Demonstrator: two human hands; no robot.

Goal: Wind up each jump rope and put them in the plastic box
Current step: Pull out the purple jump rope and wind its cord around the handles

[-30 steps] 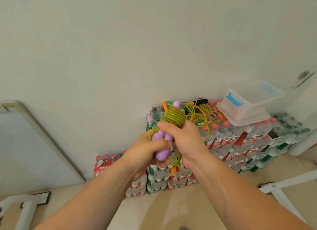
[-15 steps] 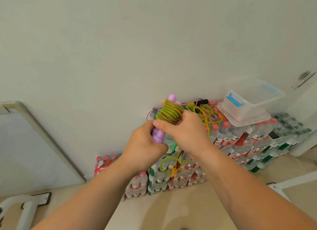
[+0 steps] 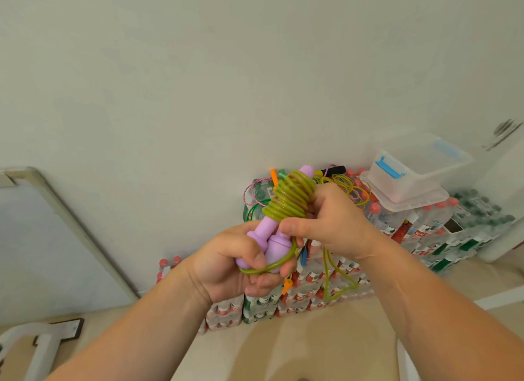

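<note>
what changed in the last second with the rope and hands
The right hand brought the green rope down: a turn now loops the bulb ends of the purple handles, and the loose tail swung out under the right wrist. The left hand kept its grip on the handles; the plastic box and the other ropes did not move.

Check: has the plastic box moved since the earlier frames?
No. The plastic box sits on the same spot atop the bottle packs as before.
</note>
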